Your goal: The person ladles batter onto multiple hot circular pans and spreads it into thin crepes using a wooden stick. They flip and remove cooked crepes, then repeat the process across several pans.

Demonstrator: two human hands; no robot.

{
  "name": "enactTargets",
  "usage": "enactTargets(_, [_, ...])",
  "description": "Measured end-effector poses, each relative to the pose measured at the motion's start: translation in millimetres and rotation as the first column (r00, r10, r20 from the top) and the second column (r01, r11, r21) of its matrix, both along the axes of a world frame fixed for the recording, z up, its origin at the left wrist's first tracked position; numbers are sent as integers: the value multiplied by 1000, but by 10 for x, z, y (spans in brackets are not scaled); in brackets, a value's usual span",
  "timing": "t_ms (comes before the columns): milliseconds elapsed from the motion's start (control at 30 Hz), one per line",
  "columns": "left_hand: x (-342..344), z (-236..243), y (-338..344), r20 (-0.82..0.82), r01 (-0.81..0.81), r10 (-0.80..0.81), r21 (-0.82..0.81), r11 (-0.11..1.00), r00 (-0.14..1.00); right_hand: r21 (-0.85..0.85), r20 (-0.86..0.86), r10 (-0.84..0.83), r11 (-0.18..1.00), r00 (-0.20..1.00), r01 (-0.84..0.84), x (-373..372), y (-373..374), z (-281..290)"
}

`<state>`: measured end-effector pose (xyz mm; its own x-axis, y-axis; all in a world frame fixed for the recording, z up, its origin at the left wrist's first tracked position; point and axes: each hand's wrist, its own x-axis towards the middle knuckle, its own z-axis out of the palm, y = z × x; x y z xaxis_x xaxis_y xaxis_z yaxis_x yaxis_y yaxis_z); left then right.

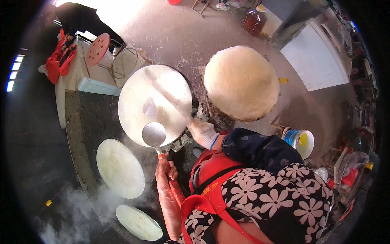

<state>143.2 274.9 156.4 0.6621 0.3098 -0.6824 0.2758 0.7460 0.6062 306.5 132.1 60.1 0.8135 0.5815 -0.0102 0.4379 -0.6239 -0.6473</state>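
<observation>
My left hand (165, 171) is closed on the red handle of a metal ladle (154, 133), whose round bowl is over the near edge of a large pale round griddle surface (136, 93). My right hand (200, 132), in a white knitted glove, is closed at that griddle’s right edge on a long, pale, blurred tool (168, 91) reaching across the surface. Two further pale round surfaces (120, 167) (138, 221) sit at the lower left amid steam. Right of the griddle lies a large round stack of pale flatbreads (241, 81).
At the upper left a person in dark clothing (81, 18) bends by red bags (61, 61) and a red stool (97, 49). A white box (315, 55), a jug of dark liquid (254, 22) and a bucket (306, 144) stand rightward. Another person's shoe (222, 6) shows at the top.
</observation>
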Motion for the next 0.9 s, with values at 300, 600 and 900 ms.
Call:
enactTargets(300, [-126,-79,67,75,83,-72,-158,984,995,-133,128,-144,978,981,161,449,-41,81])
enactTargets(600, [-32,-195,115,61,161,-155,-131,978,986,-213,117,107,974,987,-80,15,3,394])
enactTargets(900, [450,-201,130,9,45,-45,34,998,999,91,18,-139,986,990,137,-536,-116,75])
